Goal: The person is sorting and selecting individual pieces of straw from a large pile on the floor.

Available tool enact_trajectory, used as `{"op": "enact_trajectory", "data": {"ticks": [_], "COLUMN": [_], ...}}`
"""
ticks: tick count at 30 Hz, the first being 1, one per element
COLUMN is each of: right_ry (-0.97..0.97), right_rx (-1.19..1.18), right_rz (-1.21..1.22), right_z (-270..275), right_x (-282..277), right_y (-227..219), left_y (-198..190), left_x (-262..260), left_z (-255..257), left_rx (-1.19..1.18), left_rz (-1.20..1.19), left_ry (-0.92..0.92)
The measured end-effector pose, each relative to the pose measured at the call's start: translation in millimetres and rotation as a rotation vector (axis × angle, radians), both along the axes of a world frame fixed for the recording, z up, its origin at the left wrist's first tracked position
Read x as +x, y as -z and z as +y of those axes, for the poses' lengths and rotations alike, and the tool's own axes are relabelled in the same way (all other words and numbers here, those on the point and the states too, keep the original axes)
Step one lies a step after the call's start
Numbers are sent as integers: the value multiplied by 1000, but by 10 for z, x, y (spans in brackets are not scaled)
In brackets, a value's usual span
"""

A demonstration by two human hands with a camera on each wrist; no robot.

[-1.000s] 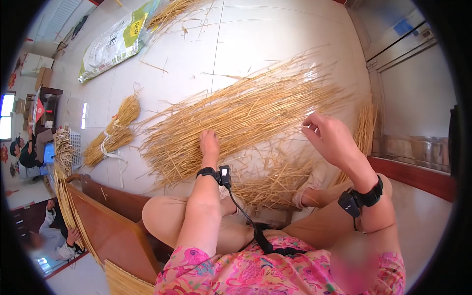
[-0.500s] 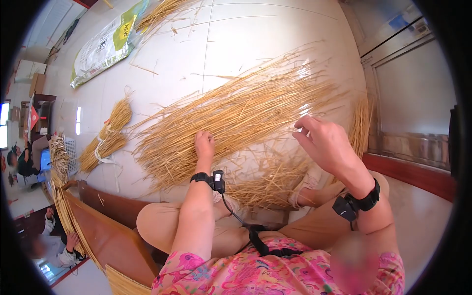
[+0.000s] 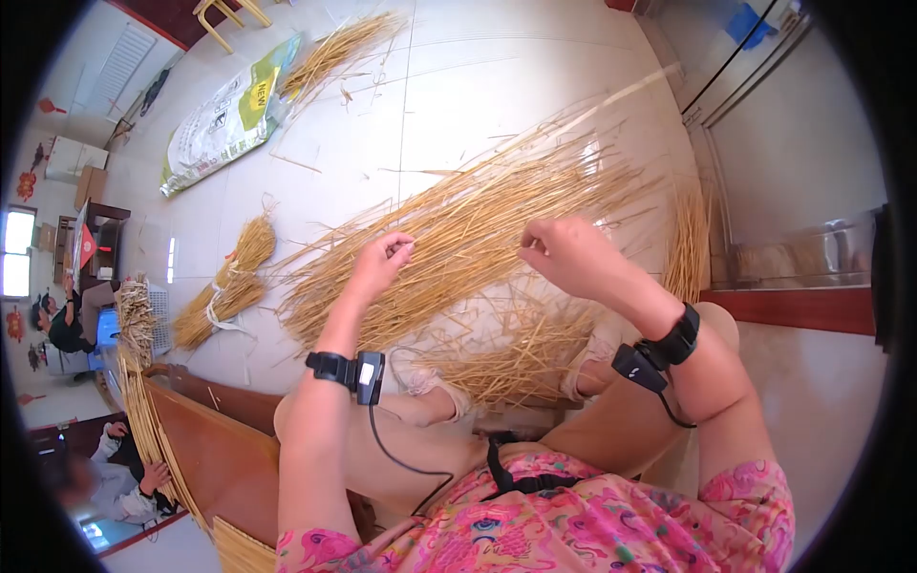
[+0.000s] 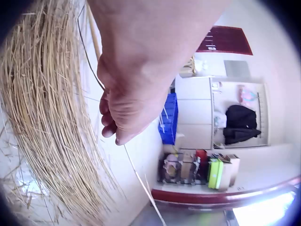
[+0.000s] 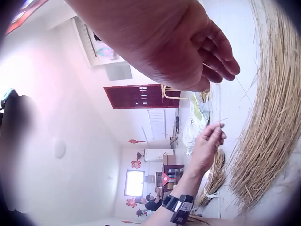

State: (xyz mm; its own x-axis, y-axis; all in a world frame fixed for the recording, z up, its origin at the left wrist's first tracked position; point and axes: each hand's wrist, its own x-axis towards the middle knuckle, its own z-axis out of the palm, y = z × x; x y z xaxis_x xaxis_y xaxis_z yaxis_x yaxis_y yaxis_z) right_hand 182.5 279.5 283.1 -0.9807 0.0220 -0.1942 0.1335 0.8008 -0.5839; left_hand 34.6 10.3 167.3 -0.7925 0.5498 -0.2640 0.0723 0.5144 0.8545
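My left hand (image 3: 378,265), raised over the near-left part of a spread pile of straw (image 3: 497,215), pinches a thin straw stalk (image 4: 144,184) between thumb and curled fingers. From the fingertips the stalk runs away in the left wrist view. Over the pile's right side hovers my right hand (image 3: 579,256). Its fingers (image 5: 221,47) are loosely bent, and nothing shows between them and the thumb. Most stalks in the pile lie side by side, slanting up to the right on the tiled floor.
Loose scraps of straw (image 3: 521,358) lie by my feet. Left stands a tied straw bundle (image 3: 229,277); beyond it lies a printed sack (image 3: 220,119). More straw (image 3: 688,244) leans near the metal door at right. A brown wooden board (image 3: 215,430) is beside my left knee. Two people sit at far left.
My left hand has lifted off the pile, moving slightly left with a stalk. My right hand has moved left, closer to the left hand. The head view has shifted a little.
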Motion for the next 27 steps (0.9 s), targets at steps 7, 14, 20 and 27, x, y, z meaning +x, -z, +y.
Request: {"op": "enact_trajectory", "data": {"ticks": [7,14,20,27], "right_ry": [290,483,704,623], "right_rx": [-1029,-901,-828,-835], "right_rz": [-147,196,376,220], "right_z": [-341,178,637,479], "right_x": [4,-103,-105,-124], "right_y": [247,-28,-162,-75], "left_y": [-780,-650,-672,-571], "left_x": [703,747,714,770], "left_z": [391,409,449,660], "left_rx": [211,195,307,334], "left_rz": [298,169,-378,-322], "left_ry": [82,144,163,108]}}
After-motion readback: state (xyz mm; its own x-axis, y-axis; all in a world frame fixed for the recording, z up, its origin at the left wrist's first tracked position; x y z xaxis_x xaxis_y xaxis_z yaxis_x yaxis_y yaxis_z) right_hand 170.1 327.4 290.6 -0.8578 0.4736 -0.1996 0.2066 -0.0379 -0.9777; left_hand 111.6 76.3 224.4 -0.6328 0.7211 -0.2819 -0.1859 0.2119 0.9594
